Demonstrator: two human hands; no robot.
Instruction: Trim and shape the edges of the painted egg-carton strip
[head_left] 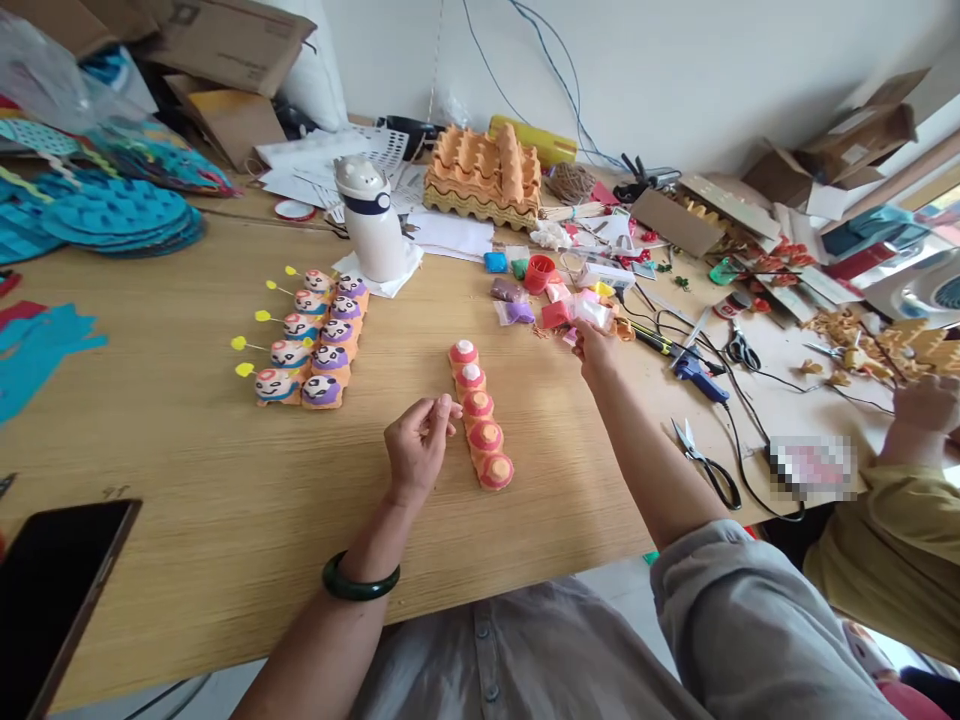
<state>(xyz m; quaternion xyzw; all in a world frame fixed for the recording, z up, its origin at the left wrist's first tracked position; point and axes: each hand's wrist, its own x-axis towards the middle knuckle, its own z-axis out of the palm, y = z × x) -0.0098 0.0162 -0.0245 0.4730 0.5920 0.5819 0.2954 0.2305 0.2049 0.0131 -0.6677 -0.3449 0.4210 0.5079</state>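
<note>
My left hand [418, 440] rests on the wooden table [187, 480] with fingers curled in a pinch, beside a row of orange egg-carton cups with pink and white caps [480, 425]. It wears a green bangle [360, 582] at the wrist. My right hand [592, 342] reaches far across and is closed on a small clear plastic packet [589, 312] among small packets of coloured clay [525, 300]. What the left fingers pinch, if anything, is too small to see.
Two rows of finished painted caterpillars [315, 340] lie at the left centre. A white bottle [371, 220], egg cartons [484, 175], scissors [705, 465], a blue glue gun [697, 372] and a phone [52, 590] lie around. Another person's hand [926, 400] works at right.
</note>
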